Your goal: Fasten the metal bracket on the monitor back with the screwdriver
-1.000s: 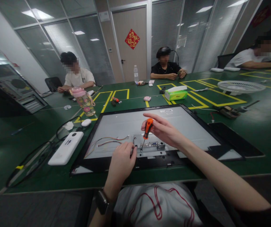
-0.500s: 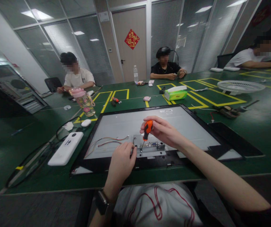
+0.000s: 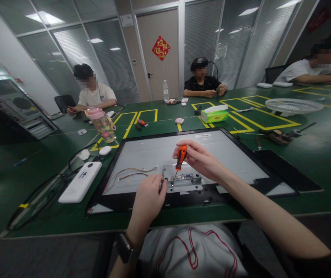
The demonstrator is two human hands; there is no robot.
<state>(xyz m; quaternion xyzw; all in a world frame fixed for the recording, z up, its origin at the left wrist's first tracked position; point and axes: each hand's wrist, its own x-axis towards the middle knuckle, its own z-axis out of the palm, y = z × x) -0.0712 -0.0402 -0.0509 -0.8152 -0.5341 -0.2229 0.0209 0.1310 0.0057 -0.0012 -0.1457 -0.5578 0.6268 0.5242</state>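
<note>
An orange-and-black screwdriver (image 3: 181,156) is gripped by the handle in my right hand (image 3: 200,159), its shaft slanting down and left. The tip meets the lower left part of a metal bracket (image 3: 196,187) with ports along it. This bracket sits on the back of a display panel (image 3: 226,154), a grey sheet in a black frame lying flat. My left hand (image 3: 150,193) rests on the panel's near side, fingers together and curled at the bracket's left edge; its fingertips are partly hidden. Thin cables (image 3: 133,170) lie on the panel just beyond that hand.
Left of the panel are a white power bank (image 3: 80,182), black cables (image 3: 35,202), a white case (image 3: 105,150) and a pink-lidded bottle (image 3: 103,125). A tissue pack (image 3: 214,114) stands behind it. To the right lie a black slab (image 3: 287,172) and a tool (image 3: 281,136). Several people sit around the table.
My right hand and the screwdriver handle have shifted slightly, with the handle turned a little. The tip stays at the same spot. My left hand has not visibly moved.
</note>
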